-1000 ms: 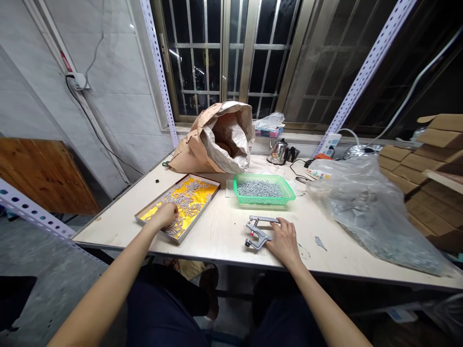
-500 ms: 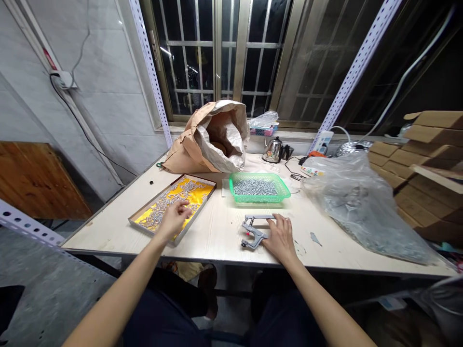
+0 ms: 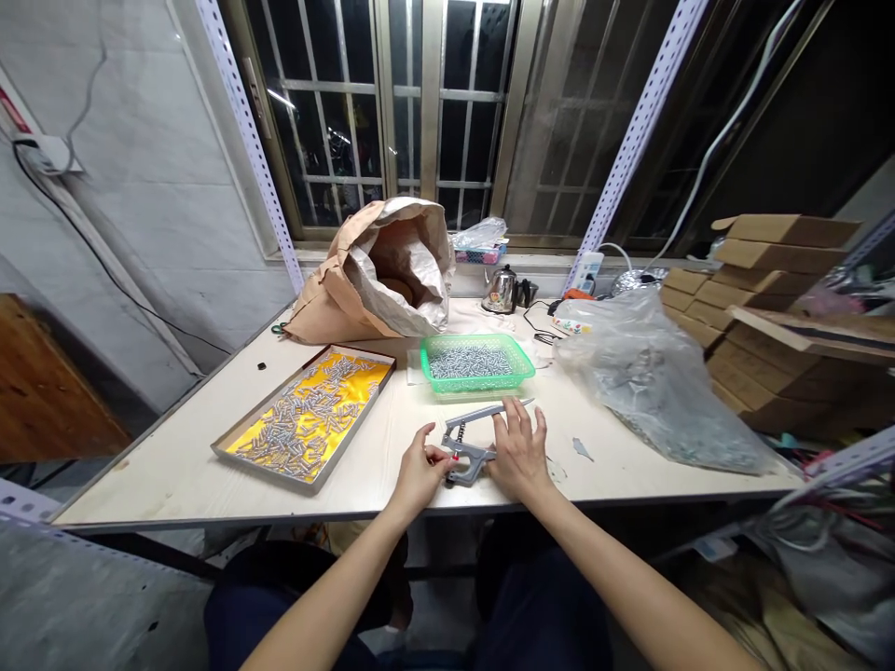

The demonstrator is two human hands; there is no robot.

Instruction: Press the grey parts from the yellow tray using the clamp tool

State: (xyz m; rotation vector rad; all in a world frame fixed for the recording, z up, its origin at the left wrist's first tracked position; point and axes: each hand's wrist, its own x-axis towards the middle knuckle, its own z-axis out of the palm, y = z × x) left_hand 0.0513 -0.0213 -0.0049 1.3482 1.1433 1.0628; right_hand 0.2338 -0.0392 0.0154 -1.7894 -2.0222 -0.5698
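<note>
Grey snap-fastener pliers [image 3: 472,458] with a spring and a small red part lie near the table's front edge, jaws towards the left. Around their handles my right hand [image 3: 521,452] is closed. My left hand [image 3: 421,471] is at the jaw end, thumb and finger pinched beside the red part; what they hold is too small to make out. Further left is a shallow cardboard tray [image 3: 314,485] lined in yellow, with many small silver metal pieces [image 3: 286,438] spread in it. A green plastic basket [image 3: 479,383] behind the pliers holds similar small metal pieces.
A large open paper sack [image 3: 328,303] leans at the back, left of a metal kettle [image 3: 501,291]. On the right lie a clear plastic bag [image 3: 650,401] and stacked cardboard boxes [image 3: 776,270]. A small grey scrap [image 3: 582,449] rests right of my right hand.
My left hand has moved right from above the yellow-lined tray to the jaws of the pliers. My right hand still grips the pliers, which are tilted slightly more. The camera view has turned right.
</note>
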